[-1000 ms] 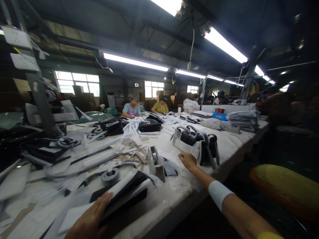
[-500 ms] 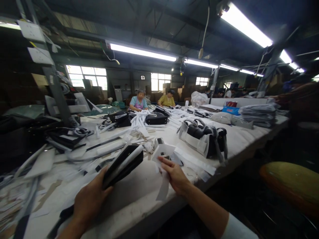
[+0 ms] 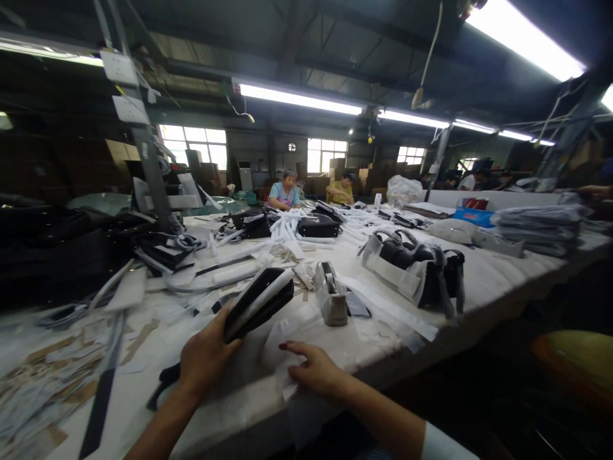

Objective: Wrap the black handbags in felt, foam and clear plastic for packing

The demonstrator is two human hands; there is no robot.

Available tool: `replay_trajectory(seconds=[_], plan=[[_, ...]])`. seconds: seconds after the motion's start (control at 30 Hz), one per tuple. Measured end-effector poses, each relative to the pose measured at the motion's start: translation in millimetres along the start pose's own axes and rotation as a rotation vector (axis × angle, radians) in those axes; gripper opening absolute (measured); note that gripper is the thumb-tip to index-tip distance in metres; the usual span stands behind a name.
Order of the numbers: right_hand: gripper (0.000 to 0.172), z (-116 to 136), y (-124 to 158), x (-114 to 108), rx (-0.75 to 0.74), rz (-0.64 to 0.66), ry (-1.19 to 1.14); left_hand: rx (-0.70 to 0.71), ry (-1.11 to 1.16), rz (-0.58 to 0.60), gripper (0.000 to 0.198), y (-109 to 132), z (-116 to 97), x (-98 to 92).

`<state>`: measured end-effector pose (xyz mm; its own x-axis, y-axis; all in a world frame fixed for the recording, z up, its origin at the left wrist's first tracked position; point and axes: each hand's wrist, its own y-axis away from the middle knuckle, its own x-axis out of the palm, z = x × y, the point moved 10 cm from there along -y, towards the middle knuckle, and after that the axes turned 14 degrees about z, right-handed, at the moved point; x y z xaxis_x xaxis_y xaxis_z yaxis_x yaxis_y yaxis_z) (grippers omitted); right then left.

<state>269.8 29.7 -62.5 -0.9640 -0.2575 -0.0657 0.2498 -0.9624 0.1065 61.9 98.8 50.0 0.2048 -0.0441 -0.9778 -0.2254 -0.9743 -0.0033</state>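
Note:
My left hand (image 3: 208, 354) grips a small black bag (image 3: 251, 306) by its near end. The bag is tilted up, with a strip of white padding (image 3: 268, 297) along it. My right hand (image 3: 316, 370), to the right of the bag and near the table's front edge, pinches a thin, see-through white sheet (image 3: 287, 329) between thumb and fingers; part of the sheet seems to hang below the hand. Just beyond my right hand stands a grey tape dispenser (image 3: 331, 297), with a dark flat piece (image 3: 357, 305) beside it. A black strap hangs near my left wrist.
A black bag with partly wrapped handles (image 3: 412, 265) stands at the right. White padding rolls (image 3: 282, 227) and black bags (image 3: 318, 225) lie farther back. Paper scraps (image 3: 62, 364) cover the left. Two people sit across the table; a stool (image 3: 575, 364) is at the right.
The white sheet and my right hand have come down and nearer to me, uncovering the tape dispenser. My left hand still holds the bag. The view has turned slightly left.

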Motion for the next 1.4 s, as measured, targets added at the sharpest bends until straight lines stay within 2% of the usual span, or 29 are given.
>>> replay_trajectory(seconds=[0.13,0.27,0.33,0.4,0.47,0.5,0.63,0.77,0.83,0.93,1.0,1.1,1.27,1.4], plan=[[0.052,11,0,-10,-0.009,-0.028,-0.027,0.027,0.024,-0.011,0.061,1,0,-2.0],[0.048,10,10,-8,0.114,-0.012,0.121,0.024,0.038,-0.029,0.064,2,5,-3.4],[0.044,16,19,-6,0.163,0.035,0.367,0.032,0.049,-0.031,0.065,2,7,-2.9],[0.04,32,27,-8,0.186,0.045,0.726,0.038,0.059,-0.028,0.065,2,7,-1.7],[0.033,49,29,-16,0.22,0.007,1.021,0.04,0.065,-0.027,0.064,2,8,-0.7],[0.03,57,26,-22,0.237,-0.029,1.079,0.039,0.066,-0.027,0.064,2,8,-0.1],[0.031,76,-7,-44,0.231,-0.176,1.092,0.037,0.078,-0.04,0.065,2,10,1.0],[0.047,65,-59,-57,0.226,-0.255,1.011,0.034,0.094,-0.028,0.067,0,10,3.3],[0.043,56,-82,-60,0.212,-0.254,0.945,0.036,0.105,-0.02,0.068,0,11,4.4],[0.023,52,-107,-53,0.093,-0.203,0.825,0.034,0.125,-0.01,0.07,-1,14,5.6],[0.018,55,-114,-47,-0.019,-0.174,0.733,0.024,0.137,-0.01,0.07,-1,18,5.5],[0.028,55,-114,-45,-0.136,-0.163,0.614,0.006,0.15,-0.026,0.069,-2,25,4.2],[0.034,47,-109,-58,-0.156,-0.168,0.627,0.024,0.149,-0.022,0.068,-3,27,7.5],[0.045,55,-98,-60,-0.157,-0.171,0.756,0.049,0.15,-0.006,0.068,-2,22,11.1]])
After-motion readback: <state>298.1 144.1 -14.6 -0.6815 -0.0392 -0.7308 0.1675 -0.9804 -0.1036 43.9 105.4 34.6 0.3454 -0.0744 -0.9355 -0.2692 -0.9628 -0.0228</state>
